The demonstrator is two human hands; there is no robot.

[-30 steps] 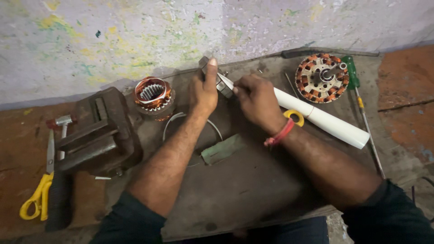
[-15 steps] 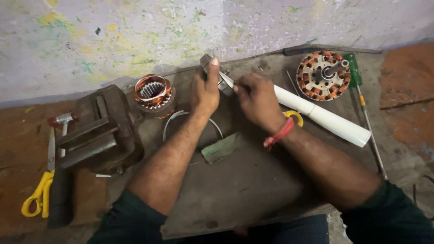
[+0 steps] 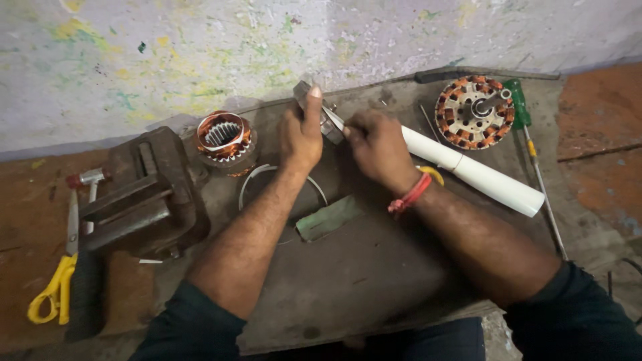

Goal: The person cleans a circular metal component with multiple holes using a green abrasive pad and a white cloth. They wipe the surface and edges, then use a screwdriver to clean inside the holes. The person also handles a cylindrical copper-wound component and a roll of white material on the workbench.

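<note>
Nearest the camera: dark sleeves and two bare forearms reaching forward over a worn grey bench [image 3: 374,281]. On the bench between the forearms lies a small green flat piece [image 3: 329,218], next to a thin wire ring [image 3: 281,184] that passes under the left forearm. Right wrist wears a red thread band [image 3: 409,195] with a yellow one just beside it.

Far left, yellow-handled scissors [image 3: 55,287] on the reddish floor-like surface, a small hammer [image 3: 85,179] just beyond them. A heavy rusty vise [image 3: 144,194] sits at the bench's left edge.

Mid bench: left hand [image 3: 301,130] is clenched around a small grey metal part [image 3: 319,112], thumb up along it. Right hand [image 3: 378,144] is closed on the end of a white tube [image 3: 478,174] that runs out to the right across the bench; something thin and metal shows between the two hands, exact grip unclear. The metal part is up near the back edge of the bench, held off the surface.

Further back: a copper-wound coil [image 3: 224,139] just left of the left hand, touching the vise side. Right rear, a round fan-motor winding [image 3: 475,112], a green-handled screwdriver [image 3: 525,130] just beside it. Paint-splotched wall [image 3: 200,47] behind.
</note>
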